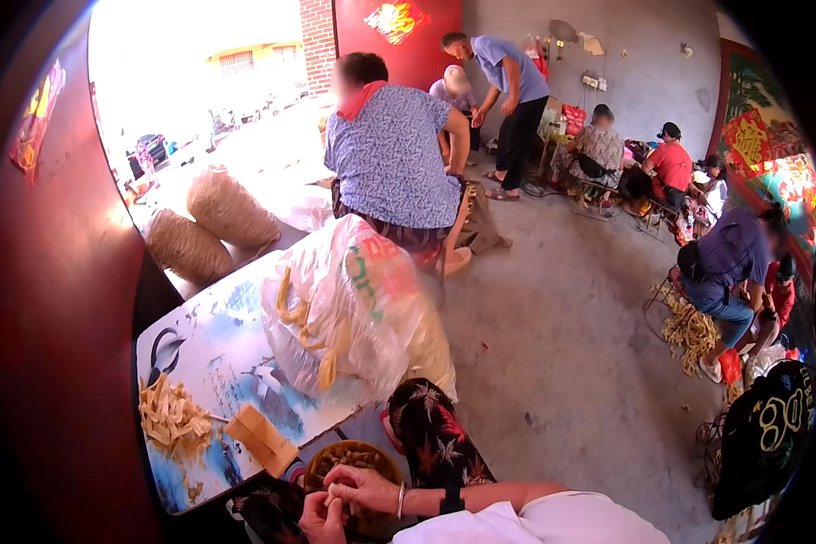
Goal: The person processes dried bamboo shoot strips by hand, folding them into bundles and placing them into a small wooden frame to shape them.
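Note:
My left hand [321,520] and my right hand [366,490] meet at the lower edge, over my lap. The fingers of both are pinched together around something small and pale, too hidden to name. Right below them is a round yellowish bowl [397,464] holding brownish pieces. A bracelet and a dark wristband circle my right wrist. To the left, on a white and blue table [236,317], lie a tan block-like piece [261,440], a heap of pale yellow strips [174,419] and black-handled scissors [162,355].
A big translucent plastic bag [349,313] stands on the table, with yellowish strips on it. Two full sacks [231,207] lean by the doorway. A seated person [394,154] is just beyond the table. Other people work along the wall, and a black bag [763,440] is at right.

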`<state>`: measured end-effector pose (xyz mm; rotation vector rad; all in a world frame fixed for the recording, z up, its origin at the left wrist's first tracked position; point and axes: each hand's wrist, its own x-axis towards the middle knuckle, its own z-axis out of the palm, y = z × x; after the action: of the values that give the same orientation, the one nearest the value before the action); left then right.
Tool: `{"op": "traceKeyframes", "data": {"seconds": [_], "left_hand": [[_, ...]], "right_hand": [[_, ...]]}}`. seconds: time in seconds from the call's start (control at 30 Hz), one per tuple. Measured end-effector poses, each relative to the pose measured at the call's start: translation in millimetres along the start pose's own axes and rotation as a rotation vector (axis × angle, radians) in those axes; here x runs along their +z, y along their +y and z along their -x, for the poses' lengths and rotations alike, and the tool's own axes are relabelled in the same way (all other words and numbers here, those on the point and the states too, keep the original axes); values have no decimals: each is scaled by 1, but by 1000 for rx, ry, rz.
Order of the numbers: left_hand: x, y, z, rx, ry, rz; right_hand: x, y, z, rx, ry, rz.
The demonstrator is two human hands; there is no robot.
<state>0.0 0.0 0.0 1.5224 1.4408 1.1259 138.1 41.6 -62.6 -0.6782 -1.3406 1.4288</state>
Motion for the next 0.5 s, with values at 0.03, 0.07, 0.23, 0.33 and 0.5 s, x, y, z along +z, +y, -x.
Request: {"op": "traceKeyframes", "data": {"seconds": [0.03, 0.07, 0.23, 0.33, 0.5], "left_hand": [[-3, 11, 10, -3, 46, -35], [-3, 24, 22, -2, 111, -68], [114, -27, 82, -114, -15, 262], [82, -23, 78, -202, -5, 292], [62, -32, 83, -461, 7, 959]], "right_hand": [[9, -14, 5, 0, -8, -13], [10, -34, 14, 204, -78, -149], [-88, -62, 152, 680, 89, -2], [-70, -56, 133, 603, -47, 123], [-28, -42, 130, 310, 84, 211]]}}
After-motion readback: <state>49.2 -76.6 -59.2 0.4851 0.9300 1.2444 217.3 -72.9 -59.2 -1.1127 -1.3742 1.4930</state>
